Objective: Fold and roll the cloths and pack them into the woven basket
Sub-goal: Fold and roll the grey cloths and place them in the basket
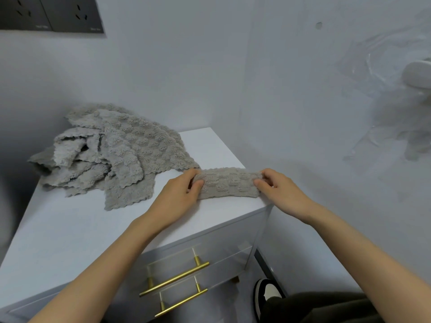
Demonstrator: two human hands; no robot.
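white cabinet (70, 229) — its top carries all the cloths. loose cloth pile (112, 155) at the far left. folded cloth strip (229, 183) by the right front edge, long axis left–right. left hand (177, 197) and right hand (279, 190) pinch its two ends, thumbs on top.

the socket panel (50, 14) at upper left is cut by the top and left edges. a white object (418, 75) at the right edge is cropped and too blurred to name. the cloth pile (112, 155) overlaps itself, count unclear. the left hand (179, 197) and right hand (279, 190) cover the ends of the folded cloth (229, 184).
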